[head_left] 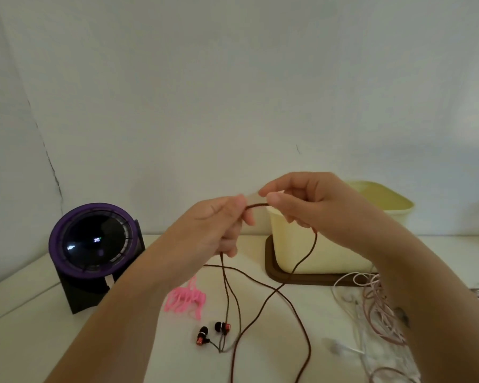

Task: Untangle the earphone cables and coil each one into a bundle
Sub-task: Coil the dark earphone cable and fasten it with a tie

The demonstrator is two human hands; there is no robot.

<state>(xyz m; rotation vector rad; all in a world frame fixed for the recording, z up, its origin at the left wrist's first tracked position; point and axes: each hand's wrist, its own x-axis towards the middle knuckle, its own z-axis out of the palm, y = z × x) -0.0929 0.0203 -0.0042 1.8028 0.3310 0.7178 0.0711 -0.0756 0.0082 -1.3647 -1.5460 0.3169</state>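
A dark brown earphone cable (263, 302) hangs between my hands above the white table (67, 341). My left hand (219, 225) pinches it near the top, and strands drop from that fist to the black-and-red earbuds (213, 331) lying on the table. My right hand (302, 200) pinches the same cable a short way to the right, and a long loop falls from it toward the front edge. A pink coiled cable bundle (186, 298) lies on the table left of the earbuds. A tangle of pale pink and white cables (376, 308) lies at the right, partly hidden by my right forearm.
A cream plastic bin (329, 244) on a dark brown lid (302, 279) stands behind my hands at the back right. A purple and black round fan (94, 244) stands at the back left. A plain wall rises behind the table.
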